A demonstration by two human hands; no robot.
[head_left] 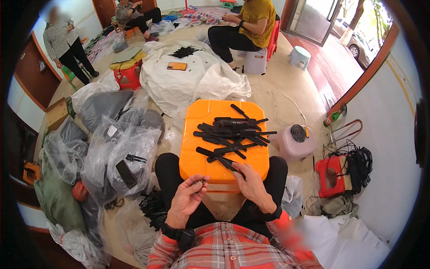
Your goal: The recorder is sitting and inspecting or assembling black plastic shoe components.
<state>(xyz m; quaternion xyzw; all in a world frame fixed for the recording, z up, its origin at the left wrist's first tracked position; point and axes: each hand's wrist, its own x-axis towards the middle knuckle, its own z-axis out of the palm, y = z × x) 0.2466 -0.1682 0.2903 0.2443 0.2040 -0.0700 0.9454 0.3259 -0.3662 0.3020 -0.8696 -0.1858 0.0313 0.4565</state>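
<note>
A heap of flat black strips (233, 134) lies across the orange stool (190, 163) between my knees. They are long and narrow, and I cannot make out their exact kind. At the stool's near right edge, my right hand (254, 187) has its thumb and fingers closed on the near end of one black strip. My left hand (186, 201) is curled just off the stool's near left corner. Small dark metallic pieces (200, 181) show between its thumb and fingers, too small to name.
Plastic bags (121, 148) stuffed with dark goods crowd the left, with a phone (126, 174) on top. To the right stand a pinkish jug (295, 143), a red stool (329, 177) and black cables (358, 163). A white sheet (165, 85) spreads ahead; a seated person (257, 22) is beyond.
</note>
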